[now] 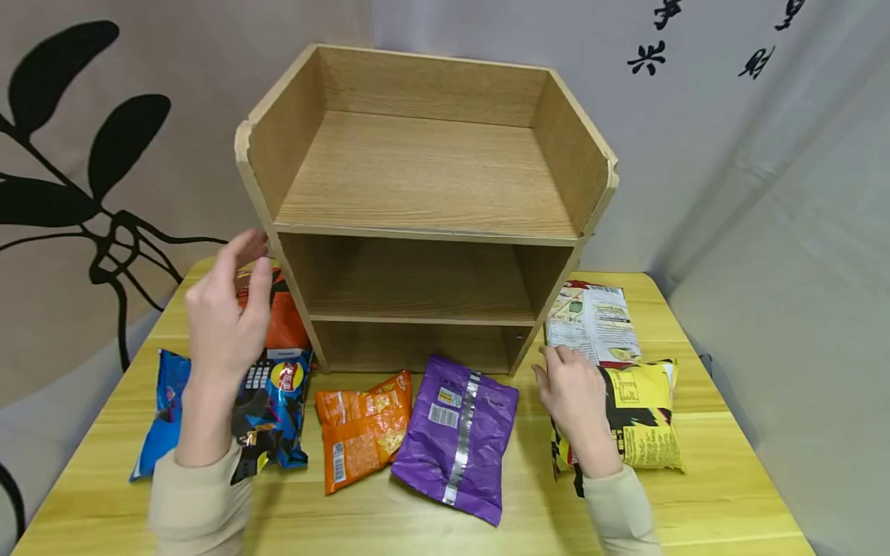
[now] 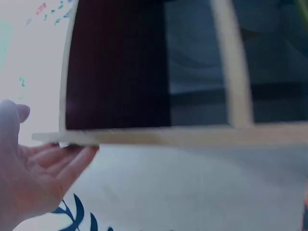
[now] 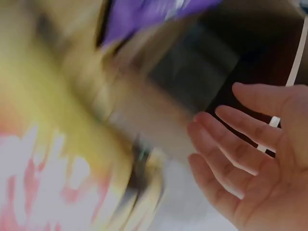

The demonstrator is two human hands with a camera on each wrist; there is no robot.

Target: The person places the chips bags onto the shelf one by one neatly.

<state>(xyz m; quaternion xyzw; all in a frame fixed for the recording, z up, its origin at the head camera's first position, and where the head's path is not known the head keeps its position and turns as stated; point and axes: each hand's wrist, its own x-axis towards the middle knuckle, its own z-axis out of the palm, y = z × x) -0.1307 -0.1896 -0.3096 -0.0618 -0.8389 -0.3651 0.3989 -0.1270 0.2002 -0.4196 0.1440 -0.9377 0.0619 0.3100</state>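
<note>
A wooden shelf unit (image 1: 431, 174) with three levels stands on the table. My left hand (image 1: 229, 309) is raised by its left side, thumb apart from the fingers. In the left wrist view the extended fingers of the left hand (image 2: 43, 175) overlap the side panel (image 2: 183, 137). My right hand (image 1: 575, 394) is low at the right side, by the unit's bottom corner and over a yellow snack bag (image 1: 643, 421). Its fingers are loosely spread in the right wrist view, with nothing in the palm (image 3: 262, 178). A purple snack bag (image 1: 452, 440) lies in front of the unit.
An orange snack bag (image 1: 365, 432) lies left of the purple one. Blue bags (image 1: 288, 401) and a red bag (image 1: 285, 320) sit at the left, partly behind my left arm. A white-backed bag (image 1: 594, 324) lies behind the yellow one. Curtains (image 1: 765, 232) hang around the table.
</note>
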